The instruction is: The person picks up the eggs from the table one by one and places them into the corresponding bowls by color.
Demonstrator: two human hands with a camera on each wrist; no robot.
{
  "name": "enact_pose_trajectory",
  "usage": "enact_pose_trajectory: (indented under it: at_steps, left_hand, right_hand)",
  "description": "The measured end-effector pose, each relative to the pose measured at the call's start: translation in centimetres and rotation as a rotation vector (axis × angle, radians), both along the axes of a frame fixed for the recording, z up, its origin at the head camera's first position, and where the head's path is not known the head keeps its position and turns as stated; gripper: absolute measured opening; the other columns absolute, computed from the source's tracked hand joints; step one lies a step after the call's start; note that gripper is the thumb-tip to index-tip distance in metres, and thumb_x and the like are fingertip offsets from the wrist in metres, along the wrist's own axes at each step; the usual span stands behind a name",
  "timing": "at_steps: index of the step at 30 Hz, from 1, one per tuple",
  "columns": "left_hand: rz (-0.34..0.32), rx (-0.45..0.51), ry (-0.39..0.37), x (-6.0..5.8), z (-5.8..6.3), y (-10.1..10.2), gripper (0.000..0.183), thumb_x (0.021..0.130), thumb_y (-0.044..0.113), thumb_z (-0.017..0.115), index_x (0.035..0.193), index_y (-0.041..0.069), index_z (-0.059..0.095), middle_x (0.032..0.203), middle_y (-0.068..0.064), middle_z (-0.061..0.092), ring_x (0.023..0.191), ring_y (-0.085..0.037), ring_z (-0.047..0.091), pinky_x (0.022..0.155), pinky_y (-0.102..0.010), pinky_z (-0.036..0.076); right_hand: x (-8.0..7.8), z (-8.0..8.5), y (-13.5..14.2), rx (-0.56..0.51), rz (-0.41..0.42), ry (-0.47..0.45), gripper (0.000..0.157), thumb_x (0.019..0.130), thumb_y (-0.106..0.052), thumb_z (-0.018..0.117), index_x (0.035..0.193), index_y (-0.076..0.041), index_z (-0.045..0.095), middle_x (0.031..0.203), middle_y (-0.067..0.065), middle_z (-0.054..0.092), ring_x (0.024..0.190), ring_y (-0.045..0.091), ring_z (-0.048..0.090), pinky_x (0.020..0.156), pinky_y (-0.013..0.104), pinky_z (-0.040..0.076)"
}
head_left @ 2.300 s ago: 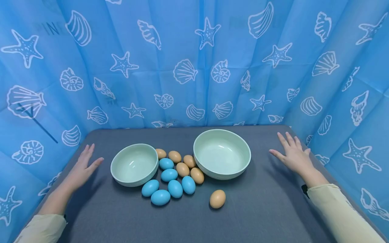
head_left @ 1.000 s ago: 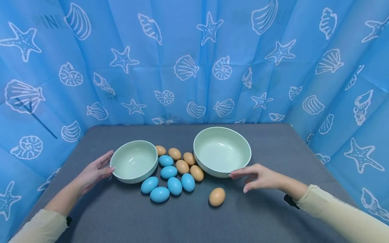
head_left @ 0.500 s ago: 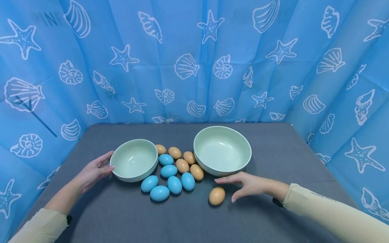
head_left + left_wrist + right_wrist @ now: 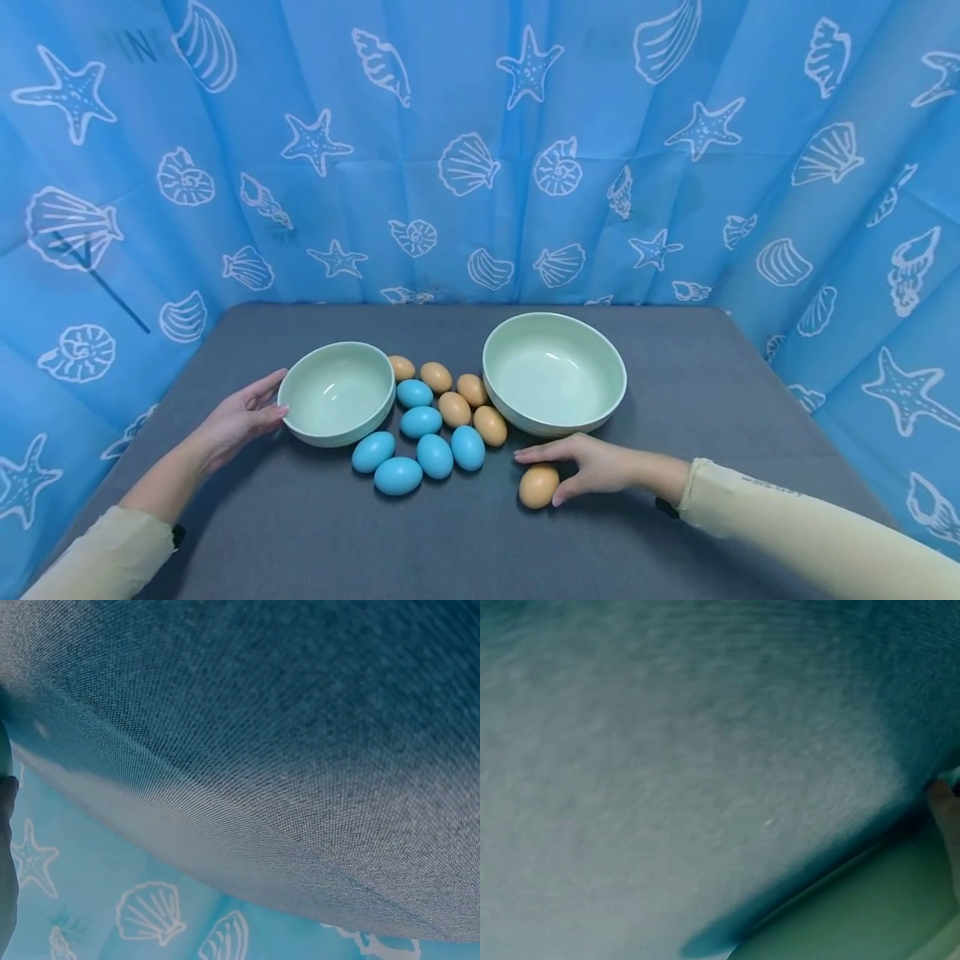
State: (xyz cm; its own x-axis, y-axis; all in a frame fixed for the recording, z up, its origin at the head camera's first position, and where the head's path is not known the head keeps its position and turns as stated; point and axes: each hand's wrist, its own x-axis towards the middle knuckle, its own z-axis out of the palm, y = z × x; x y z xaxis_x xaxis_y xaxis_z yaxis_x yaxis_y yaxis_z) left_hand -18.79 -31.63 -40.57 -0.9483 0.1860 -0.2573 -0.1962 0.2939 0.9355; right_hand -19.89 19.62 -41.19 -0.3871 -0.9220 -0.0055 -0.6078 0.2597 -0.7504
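In the head view my left hand (image 4: 238, 421) rests against the left side of the smaller pale green bowl (image 4: 337, 394), its thumb at the rim. My right hand (image 4: 592, 465) is around a lone brown egg (image 4: 538, 486) in front of the larger pale green bowl (image 4: 555, 372). The thumb is at the egg's near right side, and the straight index finger reaches past its far side. Whether both touch the egg is unclear. Several blue eggs (image 4: 398, 476) and brown eggs (image 4: 454, 409) lie between the bowls. The right wrist view shows the larger bowl's outer wall (image 4: 855, 907) beside a fingertip.
The grey cloth-covered table (image 4: 420, 542) has its far edge against a blue curtain (image 4: 420, 167) printed with shells and starfish. The curtain also runs along both sides. Both bowls hold nothing. The left wrist view shows mostly tablecloth (image 4: 247, 727).
My left hand has come in from the left onto the smaller bowl. The right hand has moved left, past the larger bowl's front, to the lone brown egg, which lies where it was.
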Motion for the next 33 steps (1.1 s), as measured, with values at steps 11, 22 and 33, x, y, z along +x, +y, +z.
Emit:
enact_pose_trajectory:
  at_steps: [11,22,33]
  left_hand:
    - [0.035,0.027,-0.027,-0.3,0.1,0.6,0.079,0.101,0.012,0.053,0.155,0.006,-0.004,0.159,-0.021,-0.005,0.144,-0.043,0.002,0.113,-0.058,0.02]
    - [0.052,0.049,-0.026,-0.1,0.4,0.6,0.077,0.101,0.01,0.052,0.155,0.006,-0.002,0.16,-0.018,-0.005,0.145,-0.041,0.003,0.113,-0.057,0.019]
    - [0.05,0.064,-0.029,0.1,0.3,0.5,0.076,0.101,0.011,0.051,0.155,0.006,-0.002,0.16,-0.019,-0.005,0.145,-0.042,0.003,0.113,-0.056,0.019]
  right_hand:
    - [0.0,0.0,-0.7,-0.037,0.011,-0.012,0.047,0.085,-0.014,0.075,0.126,0.005,0.061,0.127,0.017,0.063,0.12,0.021,0.057,0.098,0.03,0.047]
    - [0.3,1.6,-2.3,-0.032,-0.102,-0.244,0.046,0.084,-0.008,0.075,0.124,0.009,0.061,0.124,0.02,0.063,0.111,0.012,0.06,0.092,0.028,0.051]
    - [0.3,3.6,-4.6,-0.11,-0.172,-0.38,0.048,0.084,-0.004,0.075,0.127,0.011,0.058,0.123,0.02,0.063,0.104,0.012,0.062,0.085,0.03,0.055]
